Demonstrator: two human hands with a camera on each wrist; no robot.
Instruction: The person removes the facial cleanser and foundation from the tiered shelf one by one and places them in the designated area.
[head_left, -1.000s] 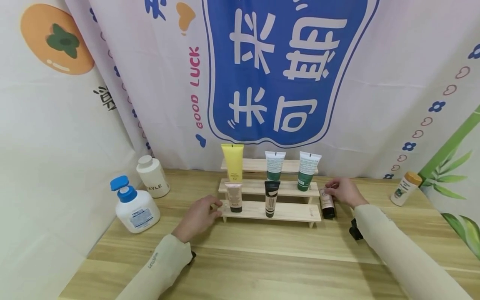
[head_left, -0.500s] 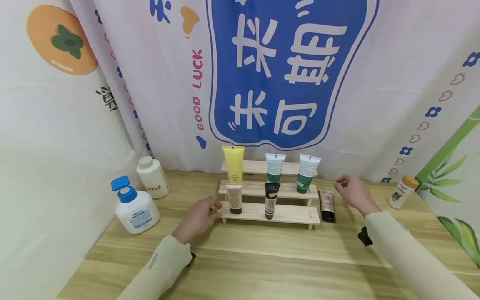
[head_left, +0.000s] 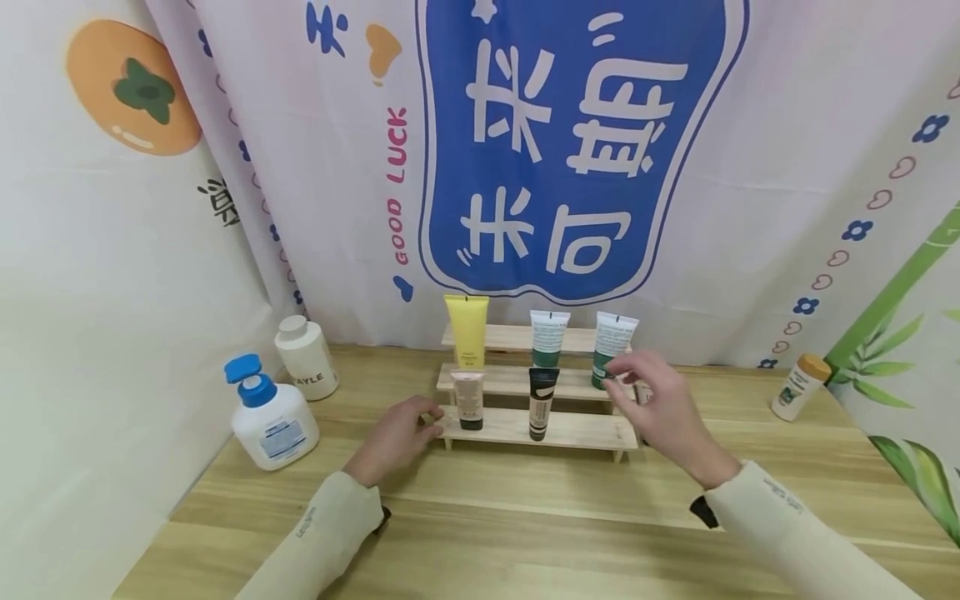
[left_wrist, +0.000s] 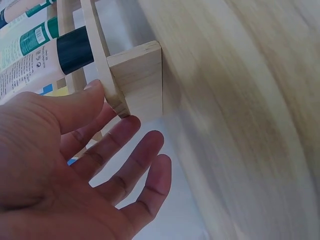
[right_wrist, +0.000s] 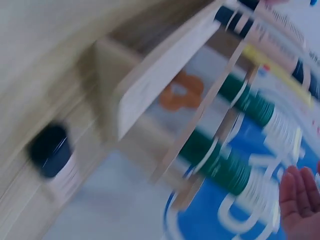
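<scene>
A three-tier wooden display rack holds several squeeze tubes. My left hand pinches the left end of its lowest step between thumb and index finger; the other fingers are spread loosely. My right hand is raised at the rack's right end, fingers loosely bent and holding nothing. Just beyond its fingertips stands a green-and-white tube. Another green-and-white tube and a yellow tube stand farther left. On the lowest step are a pink tube and a black-and-beige tube.
A pink tube with a black cap lies on the table right of the rack, mostly hidden by my right hand in the head view. A pump bottle and a white bottle stand left; an orange-capped bottle stands far right.
My right hand has let go of the black-capped pink tube, drawn back to the right, then swung left toward the rack's right green-and-white tube. My left hand has stayed at the rack.
</scene>
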